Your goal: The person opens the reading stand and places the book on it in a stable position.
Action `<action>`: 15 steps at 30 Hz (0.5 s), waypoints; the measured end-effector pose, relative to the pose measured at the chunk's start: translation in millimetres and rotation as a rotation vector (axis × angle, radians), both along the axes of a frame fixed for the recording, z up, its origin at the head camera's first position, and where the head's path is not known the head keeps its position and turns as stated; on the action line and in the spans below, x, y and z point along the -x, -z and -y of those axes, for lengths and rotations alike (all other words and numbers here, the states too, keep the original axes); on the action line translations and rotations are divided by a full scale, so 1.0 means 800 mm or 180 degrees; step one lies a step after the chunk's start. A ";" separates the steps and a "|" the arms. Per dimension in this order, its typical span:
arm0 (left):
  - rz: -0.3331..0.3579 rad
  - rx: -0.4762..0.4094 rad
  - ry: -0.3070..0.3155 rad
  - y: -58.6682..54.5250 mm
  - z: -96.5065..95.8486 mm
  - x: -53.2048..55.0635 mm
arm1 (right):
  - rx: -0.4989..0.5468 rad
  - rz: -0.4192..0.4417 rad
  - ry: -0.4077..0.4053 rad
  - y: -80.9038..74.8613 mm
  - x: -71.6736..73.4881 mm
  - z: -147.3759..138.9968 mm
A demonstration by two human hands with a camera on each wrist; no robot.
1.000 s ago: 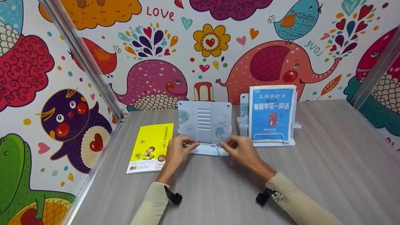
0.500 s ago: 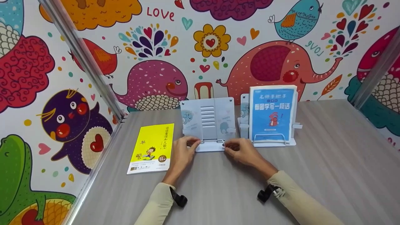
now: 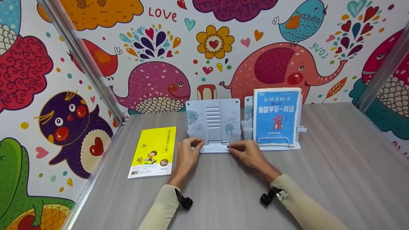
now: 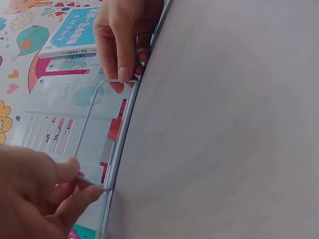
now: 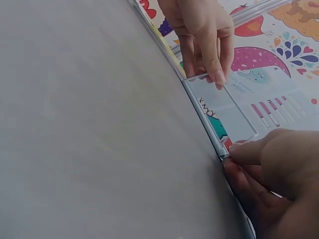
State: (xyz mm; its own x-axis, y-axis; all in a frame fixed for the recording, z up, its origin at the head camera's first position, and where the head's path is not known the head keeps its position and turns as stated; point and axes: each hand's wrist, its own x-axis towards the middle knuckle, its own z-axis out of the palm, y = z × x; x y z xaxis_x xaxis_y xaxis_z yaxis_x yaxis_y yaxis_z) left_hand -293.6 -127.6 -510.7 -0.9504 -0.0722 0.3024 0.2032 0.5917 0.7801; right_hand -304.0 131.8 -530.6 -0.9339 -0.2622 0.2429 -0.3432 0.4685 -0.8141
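A pale blue-grey book stand [image 3: 213, 118] with slots and printed animals stands upright at the back of the table. Along its lower edge, a thin wire page holder [image 4: 87, 122] stands raised in front of the back panel. My left hand [image 3: 188, 151] pinches one side of this wire between thumb and fingers. At the opposite side, my right hand [image 3: 250, 154] pinches the other wire end, thumb and fingertips close to the base [image 3: 214, 148]. Both hands also show in the right wrist view, either side of the wire.
Left of the stand lies a yellow book [image 3: 156, 143] flat on the table [image 3: 220, 195]. To the right, a blue book [image 3: 276, 118] leans in a second stand [image 3: 248, 110] behind its wire holder. A patterned wall [image 3: 211, 73] rises close behind.
The wire holder has swung up from lying forward over the base to standing against the panel. The stand and both hands have shifted slightly right, and the stand slightly back.
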 end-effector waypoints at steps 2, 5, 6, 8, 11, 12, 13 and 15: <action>-0.0004 0.0007 -0.0039 -0.001 0.001 0.001 | 0.0015 0.0002 0.0019 0.000 0.001 0.003; 0.0013 0.0020 -0.0075 -0.001 0.002 0.001 | 0.0003 0.0012 0.0049 0.001 0.002 0.006; 0.0003 0.0032 -0.0075 -0.001 0.002 0.001 | -0.0003 0.0016 0.0060 0.001 0.003 0.006; 0.0011 0.0036 -0.0068 -0.002 0.003 0.001 | -0.0019 0.0014 0.0097 0.001 0.003 0.007; -0.0025 0.0054 -0.0042 -0.001 0.003 0.002 | -0.0058 -0.0006 0.0159 0.001 0.002 0.008; -0.0026 0.0058 -0.0035 -0.001 0.003 0.002 | -0.0070 -0.0015 0.0177 0.001 0.002 0.008; -0.0006 0.0053 -0.0029 -0.001 0.004 0.002 | -0.0077 -0.0021 0.0193 0.001 0.002 0.009; 0.0010 0.0042 -0.0004 -0.001 0.005 0.002 | -0.0022 -0.0030 0.0226 0.001 0.001 0.010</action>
